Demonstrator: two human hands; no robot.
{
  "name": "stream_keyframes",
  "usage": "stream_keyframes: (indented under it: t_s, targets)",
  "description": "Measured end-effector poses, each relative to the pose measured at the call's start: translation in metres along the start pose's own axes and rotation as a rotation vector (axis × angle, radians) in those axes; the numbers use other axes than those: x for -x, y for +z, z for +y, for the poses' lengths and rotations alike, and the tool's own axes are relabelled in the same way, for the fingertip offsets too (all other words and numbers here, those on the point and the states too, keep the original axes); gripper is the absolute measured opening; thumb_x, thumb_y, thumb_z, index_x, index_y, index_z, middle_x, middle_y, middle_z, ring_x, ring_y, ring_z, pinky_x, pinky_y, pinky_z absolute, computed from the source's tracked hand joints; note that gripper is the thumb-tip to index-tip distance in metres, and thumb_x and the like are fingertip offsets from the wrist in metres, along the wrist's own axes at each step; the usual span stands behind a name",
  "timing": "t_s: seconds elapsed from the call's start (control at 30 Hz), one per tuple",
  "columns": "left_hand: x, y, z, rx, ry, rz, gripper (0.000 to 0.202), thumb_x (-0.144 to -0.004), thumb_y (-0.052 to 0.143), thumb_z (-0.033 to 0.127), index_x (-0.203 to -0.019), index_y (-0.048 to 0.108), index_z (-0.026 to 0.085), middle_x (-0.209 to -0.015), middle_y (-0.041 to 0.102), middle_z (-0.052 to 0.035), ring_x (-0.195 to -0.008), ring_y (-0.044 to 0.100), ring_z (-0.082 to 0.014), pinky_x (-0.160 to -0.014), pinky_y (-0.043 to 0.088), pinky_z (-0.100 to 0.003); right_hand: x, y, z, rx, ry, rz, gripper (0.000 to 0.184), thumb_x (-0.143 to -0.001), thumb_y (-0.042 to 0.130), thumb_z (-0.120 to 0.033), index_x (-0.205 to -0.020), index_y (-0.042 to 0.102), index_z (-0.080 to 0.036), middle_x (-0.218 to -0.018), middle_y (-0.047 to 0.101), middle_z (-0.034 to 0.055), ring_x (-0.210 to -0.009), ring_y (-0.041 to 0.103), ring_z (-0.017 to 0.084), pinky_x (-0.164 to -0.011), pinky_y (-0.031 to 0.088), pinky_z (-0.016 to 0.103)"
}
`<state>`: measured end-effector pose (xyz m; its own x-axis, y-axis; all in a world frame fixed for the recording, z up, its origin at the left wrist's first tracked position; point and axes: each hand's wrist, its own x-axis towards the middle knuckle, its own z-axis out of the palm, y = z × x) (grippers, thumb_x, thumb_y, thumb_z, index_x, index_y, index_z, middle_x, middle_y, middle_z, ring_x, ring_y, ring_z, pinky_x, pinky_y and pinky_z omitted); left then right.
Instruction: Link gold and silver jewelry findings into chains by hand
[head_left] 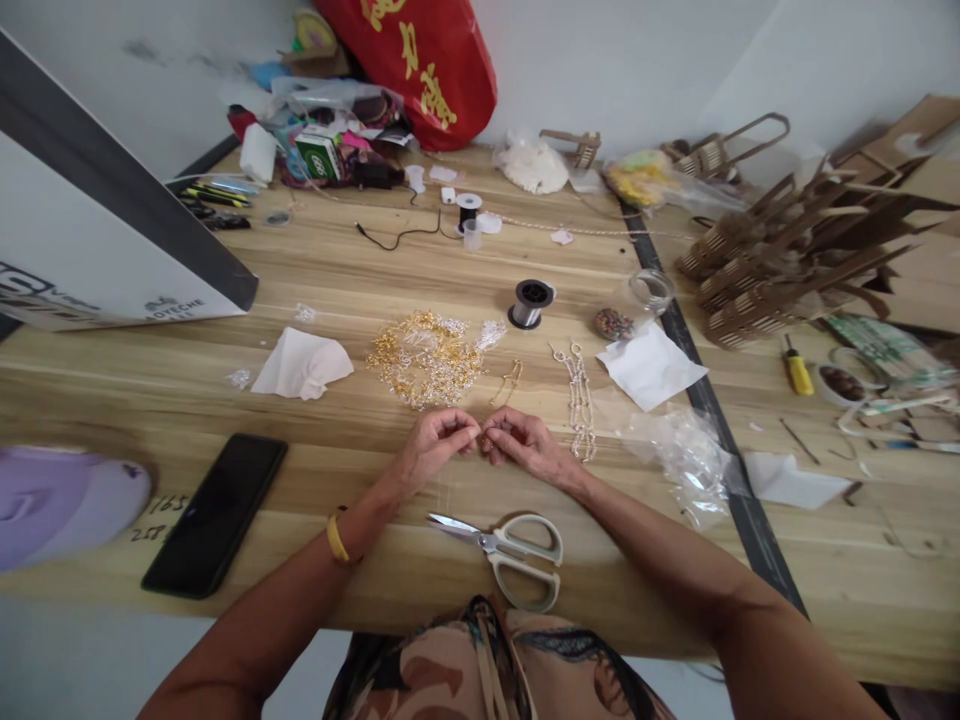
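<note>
My left hand (pixel 442 440) and my right hand (pixel 525 445) meet over the table's front, fingertips pinched together almost touching. A tiny brownish piece (pixel 486 443) shows at the right fingertips, too small to name. Faint thread-like lines hang below the left hand. Just beyond the hands lies a heap of gold and silver beaded chains (pixel 427 360), with a short gold chain (pixel 508 382) beside it. Silver chains (pixel 579 400) are laid out to the right. Scissors (pixel 495 555) with pale handles rest partly spread below the hands. A spool of grey wire (pixel 531 303) stands behind.
To the left are a black phone (pixel 215 515), a white cloth-like sheet (pixel 300 363) and a large box (pixel 112 220). On the right lie clear plastic bags (pixel 686 455), white paper (pixel 652 365), a jar of beads (pixel 634 305) and stacked brown baskets (pixel 780 250).
</note>
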<state>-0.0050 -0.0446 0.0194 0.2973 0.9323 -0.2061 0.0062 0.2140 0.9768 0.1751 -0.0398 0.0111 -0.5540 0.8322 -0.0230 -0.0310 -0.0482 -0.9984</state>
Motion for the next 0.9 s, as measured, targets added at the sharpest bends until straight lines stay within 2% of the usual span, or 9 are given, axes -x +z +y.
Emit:
stream_keyframes:
  t_s: [0.2, 0.37, 0.43, 0.57, 0.73, 0.9]
  targets:
    - [-0.002, -0.002, -0.008, -0.083, 0.030, 0.068, 0.018, -0.072, 0.063, 0.031, -0.073, 0.062, 0.013, -0.059, 0.058, 0.0003, -0.055, 0.052, -0.0097, -0.055, 0.041, -0.021, -0.001, -0.002, 0.005, -0.071, -0.018, 0.009, 0.027, -0.082, 0.062, -0.038, -0.093, 0.055, -0.014, -0.067, 0.060, -0.0001, -0.055, 0.056, 0.008, -0.052, 0.048, 0.020]
    - [0.000, -0.002, -0.010, -0.119, 0.081, 0.144, 0.029, -0.073, 0.062, 0.028, -0.098, 0.059, 0.013, -0.065, 0.061, -0.0002, -0.059, 0.056, -0.0115, -0.056, 0.043, -0.022, -0.003, -0.003, 0.005, -0.131, -0.028, 0.006, 0.026, -0.082, 0.062, -0.036, -0.095, 0.058, -0.014, -0.078, 0.065, 0.0036, -0.065, 0.062, 0.010, -0.055, 0.052, 0.020]
    - [0.001, -0.001, -0.008, -0.134, 0.103, 0.159, 0.031, -0.074, 0.062, 0.027, -0.101, 0.057, 0.013, -0.065, 0.062, -0.0001, -0.061, 0.057, -0.0121, -0.057, 0.043, -0.022, -0.004, -0.004, 0.005, -0.156, -0.020, 0.027, 0.027, -0.081, 0.064, -0.036, -0.095, 0.059, -0.014, -0.078, 0.066, 0.0038, -0.065, 0.063, 0.011, -0.055, 0.053, 0.021]
    - [0.002, 0.001, -0.007, -0.092, 0.083, 0.183, 0.028, -0.071, 0.065, 0.027, -0.094, 0.054, 0.015, -0.063, 0.063, 0.0004, -0.060, 0.059, -0.0124, -0.057, 0.045, -0.022, -0.007, -0.004, 0.007, -0.230, 0.012, 0.106, 0.027, -0.077, 0.068, -0.036, -0.092, 0.061, -0.014, -0.076, 0.068, 0.0036, -0.063, 0.064, 0.011, -0.052, 0.053, 0.020]
    - [0.000, 0.004, -0.007, -0.060, 0.033, 0.168, 0.018, -0.068, 0.067, 0.029, -0.072, 0.059, 0.013, -0.059, 0.061, 0.0000, -0.053, 0.055, -0.0104, -0.052, 0.042, -0.021, -0.009, -0.005, 0.012, -0.318, 0.071, 0.194, 0.026, -0.076, 0.069, -0.037, -0.088, 0.064, -0.015, -0.077, 0.070, 0.0042, -0.062, 0.067, 0.012, -0.053, 0.054, 0.020]
    - [0.000, 0.006, -0.005, -0.097, 0.056, 0.157, 0.015, -0.069, 0.066, 0.028, -0.071, 0.063, 0.013, -0.058, 0.062, -0.0003, -0.053, 0.054, -0.0102, -0.053, 0.043, -0.021, -0.008, -0.004, 0.009, -0.325, 0.088, 0.201, 0.033, -0.081, 0.061, -0.042, -0.098, 0.064, -0.014, -0.085, 0.071, 0.0080, -0.069, 0.069, 0.014, -0.057, 0.055, 0.021]
